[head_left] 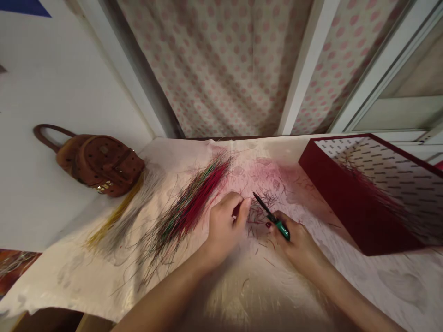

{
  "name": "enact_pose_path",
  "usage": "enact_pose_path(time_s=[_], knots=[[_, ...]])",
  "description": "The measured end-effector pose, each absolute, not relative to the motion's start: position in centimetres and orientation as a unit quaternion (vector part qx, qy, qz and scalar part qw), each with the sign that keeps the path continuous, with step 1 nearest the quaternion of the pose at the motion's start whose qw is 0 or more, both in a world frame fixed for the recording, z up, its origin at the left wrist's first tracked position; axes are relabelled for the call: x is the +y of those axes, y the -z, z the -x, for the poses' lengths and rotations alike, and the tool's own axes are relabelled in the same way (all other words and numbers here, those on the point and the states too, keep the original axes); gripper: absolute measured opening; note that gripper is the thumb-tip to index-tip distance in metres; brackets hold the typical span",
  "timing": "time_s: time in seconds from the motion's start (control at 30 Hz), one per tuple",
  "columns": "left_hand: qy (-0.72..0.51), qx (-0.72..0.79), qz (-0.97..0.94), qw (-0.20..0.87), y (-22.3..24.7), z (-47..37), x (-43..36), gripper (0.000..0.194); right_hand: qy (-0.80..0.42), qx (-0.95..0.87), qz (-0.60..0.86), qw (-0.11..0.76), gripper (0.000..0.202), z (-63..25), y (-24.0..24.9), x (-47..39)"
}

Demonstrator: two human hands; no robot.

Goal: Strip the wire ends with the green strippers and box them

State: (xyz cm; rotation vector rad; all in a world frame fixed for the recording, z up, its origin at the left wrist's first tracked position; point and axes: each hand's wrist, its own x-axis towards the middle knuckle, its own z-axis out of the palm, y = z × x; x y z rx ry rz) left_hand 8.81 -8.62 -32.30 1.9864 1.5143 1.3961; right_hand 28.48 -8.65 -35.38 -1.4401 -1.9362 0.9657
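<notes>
My left hand (226,223) is over the middle of the table, thumb and fingers pinched together. What it holds, if anything, is too fine to make out. To its right, my right hand (294,235) grips a green-handled tool (283,229) with a narrow dark pointed tip. Whether that tool is scissors or long-nose pliers I cannot tell. The tip points up and left, close to my left fingertips. Short cut pieces (268,200) of thin dark and reddish strand lie scattered beneath. Left of my left hand lies a long bundle of thin red, green and dark strands (197,198).
Yellow strands (112,219) and grey strands (133,223) lie farther left, beside a brown backpack (107,161) against the wall. On the right stands a dark red box (332,198) with strands inside its patterned interior. A pale cover (183,295) drapes the table. A dotted curtain (224,69) hangs behind.
</notes>
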Motion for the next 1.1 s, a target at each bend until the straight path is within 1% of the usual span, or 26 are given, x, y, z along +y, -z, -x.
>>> enact_pose_path(time_s=[0.2, 0.5, 0.7, 0.9, 1.0, 1.1], knots=[[-0.501, 0.517, -0.660, 0.216, 32.6, -8.8, -8.4, 0.037, -0.349, -0.722, 0.537, 0.262, 0.025, -28.5, 35.1, -8.5], [-0.597, 0.451, -0.548, 0.373, 33.2, -9.6, -8.0, 0.035, -0.361, -0.723, 0.535, 0.245, 0.018, -28.1, 35.1, -8.8], [-0.591, 0.407, -0.521, 0.463, 33.3, -9.9, -8.0, 0.037, -0.359, -0.728, 0.535, 0.236, 0.017, -28.2, 35.4, -8.8], [-0.578, 0.412, -0.521, 0.474, 33.5, -9.7, -7.6, 0.045, -0.392, -0.724, 0.514, 0.239, 0.016, -28.2, 35.5, -8.6], [-0.579, 0.411, -0.511, 0.484, 33.6, -9.6, -7.5, 0.048, -0.387, -0.727, 0.516, 0.236, 0.015, -28.4, 35.6, -8.4], [-0.579, 0.424, -0.514, 0.468, 33.6, -9.5, -7.4, 0.051, -0.381, -0.727, 0.525, 0.225, 0.016, -28.8, 35.5, -8.2]])
